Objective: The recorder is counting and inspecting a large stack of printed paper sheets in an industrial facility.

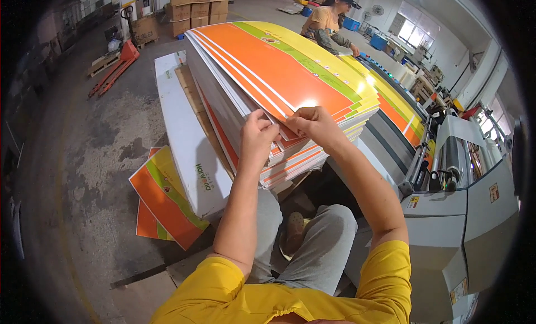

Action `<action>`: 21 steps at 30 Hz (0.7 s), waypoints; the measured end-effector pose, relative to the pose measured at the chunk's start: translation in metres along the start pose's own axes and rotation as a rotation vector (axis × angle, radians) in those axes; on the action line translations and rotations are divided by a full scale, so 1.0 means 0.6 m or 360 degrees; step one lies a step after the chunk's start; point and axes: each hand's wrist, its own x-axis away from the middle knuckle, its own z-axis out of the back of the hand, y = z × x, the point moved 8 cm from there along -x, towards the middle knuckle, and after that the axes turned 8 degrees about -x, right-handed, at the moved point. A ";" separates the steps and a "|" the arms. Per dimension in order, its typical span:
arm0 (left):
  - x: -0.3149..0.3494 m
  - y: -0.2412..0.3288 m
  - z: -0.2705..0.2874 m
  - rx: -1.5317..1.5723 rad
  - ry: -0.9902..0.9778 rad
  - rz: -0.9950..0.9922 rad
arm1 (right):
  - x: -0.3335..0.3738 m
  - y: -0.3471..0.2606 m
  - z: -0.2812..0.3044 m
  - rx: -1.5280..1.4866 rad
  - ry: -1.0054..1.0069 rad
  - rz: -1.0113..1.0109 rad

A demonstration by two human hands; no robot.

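A tall stack of large printed sheets [290, 67], orange, green and yellow with white borders, stands in front of me. Its near left corner lies between my two hands. My right hand [317, 126] is closed in a pinch on the near edge of the top sheet, thumb and forefinger together. Just left of it, my left hand [258, 138] has its fingers curled at the corner, closed on the edges of sheets there. The layers near that corner are slightly fanned apart. How many sheets each hand grips is hidden.
A long white panel [187, 123] leans along the stack's left side. Loose printed sheets [167, 195] lie on the floor. A grey roller machine [441, 195] stands close on the right, carrying printed sheets. Beyond are a co-worker [324, 22], an orange pallet jack [120, 67] and cardboard boxes [198, 8].
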 end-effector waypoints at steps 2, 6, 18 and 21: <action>0.001 0.001 0.002 -0.0003 0.0026 -0.0010 | -0.005 0.008 -0.004 -0.0141 -0.0043 -0.0152; 0.003 0.005 0.001 -0.0016 0.0003 0.0008 | 0.003 -0.018 0.017 0.0287 0.0171 0.0031; -0.001 -0.005 0.004 0.0078 0.0010 -0.0071 | -0.030 -0.010 0.058 -0.0324 0.0478 0.0167; 0.003 -0.002 0.006 0.0076 0.0008 -0.0076 | -0.026 -0.071 0.101 -0.0551 0.0697 0.0492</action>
